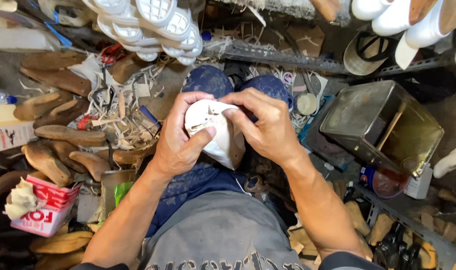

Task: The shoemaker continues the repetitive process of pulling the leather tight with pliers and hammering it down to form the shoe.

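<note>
Both my hands hold a white shoe piece [219, 144] over my lap, its heel end turned up toward me. My left hand [180, 137] wraps around its left side, thumb pressed across the white surface. My right hand [265, 125] grips the right side, fingertips pinching the top edge near the heel. My knees in blue trousers [208, 80] sit just beyond the piece.
Wooden shoe lasts [53, 135] lie heaped at left among white scraps. A row of white soles [153, 25] hangs above. A square metal tin [383, 125] with a stick in it stands at right. A red and white box [45, 210] sits lower left.
</note>
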